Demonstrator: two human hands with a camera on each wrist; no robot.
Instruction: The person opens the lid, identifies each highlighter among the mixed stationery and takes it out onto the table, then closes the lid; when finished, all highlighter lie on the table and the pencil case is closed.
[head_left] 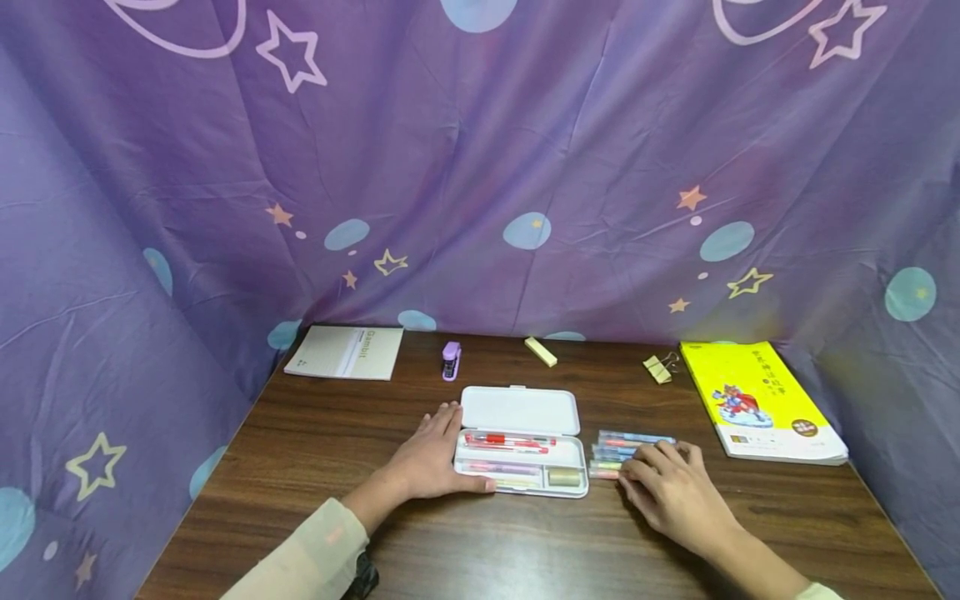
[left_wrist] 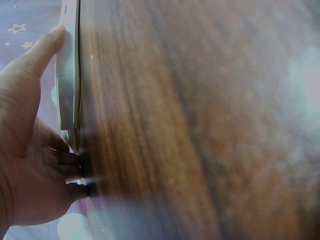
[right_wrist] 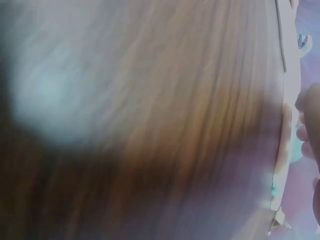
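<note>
In the head view a white pencil case point(head_left: 520, 410) lies with its lid folded back. Red-marked pens point(head_left: 510, 442) fill its upper compartment. Pale pens point(head_left: 498, 471) lie in the lower one, beside a small tan block point(head_left: 564, 477). My left hand point(head_left: 427, 454) rests at the case's left end, fingers straight along that side, thumb on the front edge. To the right of the case is a row of clear-barrelled coloured pens point(head_left: 611, 450). My right hand point(head_left: 675, 492) bends its fingers over their right ends; whether it pinches a pen I cannot tell.
A lilac stapler point(head_left: 451, 361), a cream stick-like block point(head_left: 541, 351) and a binder clip point(head_left: 661, 367) lie along the back of the table. A pale notebook point(head_left: 347, 353) lies at the back left. On the right is a yellow-covered book point(head_left: 765, 402). Purple cloth point(head_left: 480, 167) hangs behind.
</note>
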